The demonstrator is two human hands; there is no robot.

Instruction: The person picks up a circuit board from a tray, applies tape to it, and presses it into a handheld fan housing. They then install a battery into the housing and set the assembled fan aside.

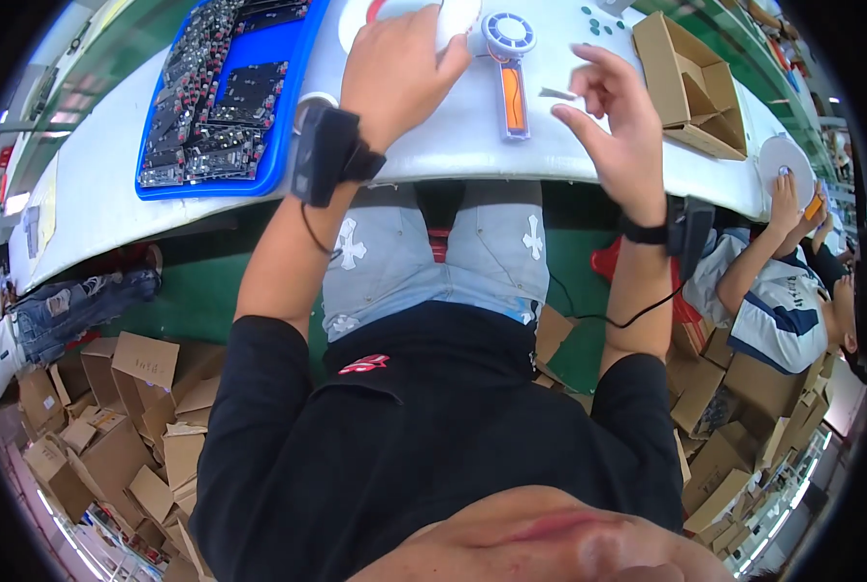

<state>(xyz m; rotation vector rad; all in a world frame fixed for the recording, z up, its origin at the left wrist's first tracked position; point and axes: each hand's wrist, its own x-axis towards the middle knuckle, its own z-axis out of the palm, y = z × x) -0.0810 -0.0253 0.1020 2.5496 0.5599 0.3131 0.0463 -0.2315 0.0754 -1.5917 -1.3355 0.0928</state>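
Observation:
My left hand (394, 73) reaches over a white round roll (460, 17) with a red ring at its core, at the table's far side. White roll surface shows between its thumb and fingers; the other fingertips are hidden. To the right, my right hand (613, 116) is raised above the table, thumb and fingers pinching a small flat dark grey-green piece (556, 94), slightly blurred. Between the hands lies a handheld fan (509, 35) with a round white head. Its clear handle holds an orange battery (513, 97); neither hand touches it.
A blue tray (283, 145) full of black circuit boards stands at the left. At the right is an open cardboard box (695, 92), with small green discs (593, 21) near it. A co-worker at far right handles a white reel (783, 160). Cardboard boxes (123, 427) cover the floor behind.

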